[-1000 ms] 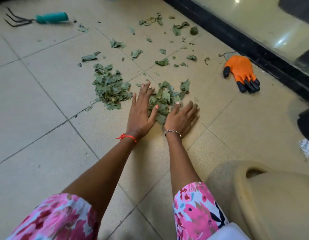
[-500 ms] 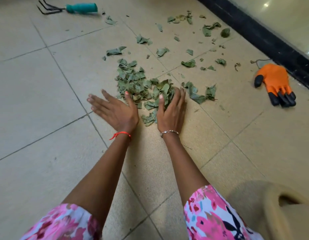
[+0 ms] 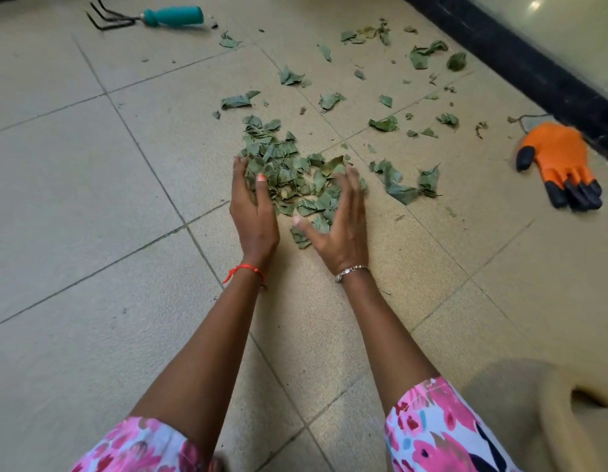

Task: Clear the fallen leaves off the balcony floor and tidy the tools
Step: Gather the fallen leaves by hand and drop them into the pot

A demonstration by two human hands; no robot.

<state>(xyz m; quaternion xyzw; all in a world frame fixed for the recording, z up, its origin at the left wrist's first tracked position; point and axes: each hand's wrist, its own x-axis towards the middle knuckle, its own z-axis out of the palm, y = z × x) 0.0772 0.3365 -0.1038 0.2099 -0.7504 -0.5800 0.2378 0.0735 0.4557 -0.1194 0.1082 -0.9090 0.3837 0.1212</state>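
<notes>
Matt beige floor tiles (image 3: 91, 199), dull crinkled leaves (image 3: 285, 172), rubbery orange glove (image 3: 558, 158)

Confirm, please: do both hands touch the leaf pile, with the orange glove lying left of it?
Not quite: the head view shows the orange glove lying right of the leaf pile. The left hand and right hand do touch it.

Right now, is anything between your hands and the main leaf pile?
Nothing visible. The left hand and right hand flank the leaf pile, fingers touching its edges. The orange glove and hand rake lie well apart from it.
</notes>
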